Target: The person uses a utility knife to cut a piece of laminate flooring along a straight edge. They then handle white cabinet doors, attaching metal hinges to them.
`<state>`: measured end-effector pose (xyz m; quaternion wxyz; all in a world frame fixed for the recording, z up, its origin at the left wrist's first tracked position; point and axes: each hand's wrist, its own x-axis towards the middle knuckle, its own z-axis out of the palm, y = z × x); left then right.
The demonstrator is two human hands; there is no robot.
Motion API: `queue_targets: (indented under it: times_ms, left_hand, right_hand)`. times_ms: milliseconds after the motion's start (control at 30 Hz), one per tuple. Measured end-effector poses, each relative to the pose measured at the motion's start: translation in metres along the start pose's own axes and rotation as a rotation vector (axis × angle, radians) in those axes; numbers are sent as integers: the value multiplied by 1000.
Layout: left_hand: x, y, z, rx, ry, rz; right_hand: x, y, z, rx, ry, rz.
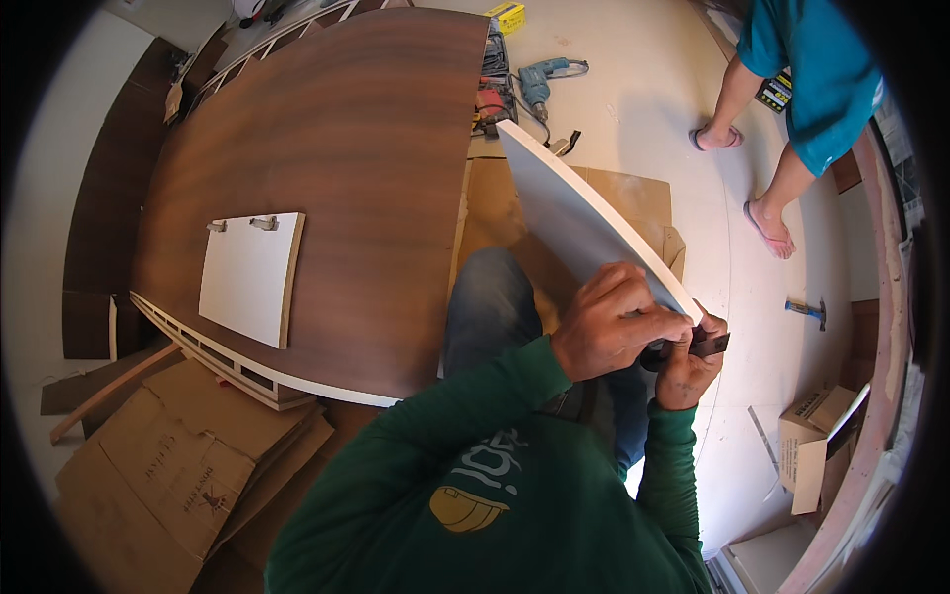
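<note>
A white panel stands tilted on edge in front of me, its pale narrow edge facing up and right. My left hand is closed at the panel's near corner, fingertips pinched against the edge; anything thin between them cannot be made out. Just right of it, my right hand is closed around a dark, flat, blade-like tool. Its thumb and fingertips meet the same corner. Most of that tool is hidden by the fingers, so its exact kind is unclear.
On my left lies a large brown wooden panel bearing a small white door with hinges. A blue-green drill and a hammer rest on the floor. Cardboard lies lower left. Another person stands at upper right.
</note>
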<state>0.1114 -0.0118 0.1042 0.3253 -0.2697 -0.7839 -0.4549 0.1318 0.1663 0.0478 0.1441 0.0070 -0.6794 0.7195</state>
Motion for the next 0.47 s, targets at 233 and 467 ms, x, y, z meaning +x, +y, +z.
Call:
queue_targets:
  times_ms: [233, 467]
  left_hand:
    - [-31, -6, -35, 175, 14, -461]
    - [34, -6, -50, 212, -298, -89]
  right_hand:
    - [0, 5, -9, 2, -27, 64]
    - [-12, 4, -6, -23, -69, 18]
